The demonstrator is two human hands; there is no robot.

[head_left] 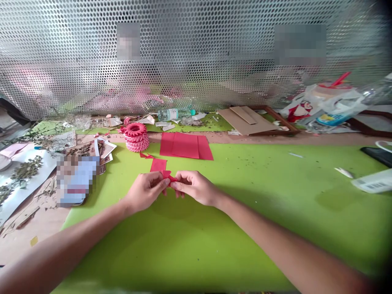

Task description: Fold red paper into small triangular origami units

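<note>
Between my two hands is a small folded piece of red paper, pinched from both sides above the green mat. My left hand is closed on its left part, thumb toward me. My right hand pinches its right end, with the fingertips of both hands almost touching. Just beyond them lies a small red paper rectangle. Farther back are overlapping red paper sheets. A ring-shaped stack of folded pink and red paper pieces stands to their left, with small red scraps in front.
A phone, printed cards and dried plant bits lie at left. Along the back are a plastic bottle, cardboard and a plastic bag with a cup, before a perforated metal screen. A white packet lies right.
</note>
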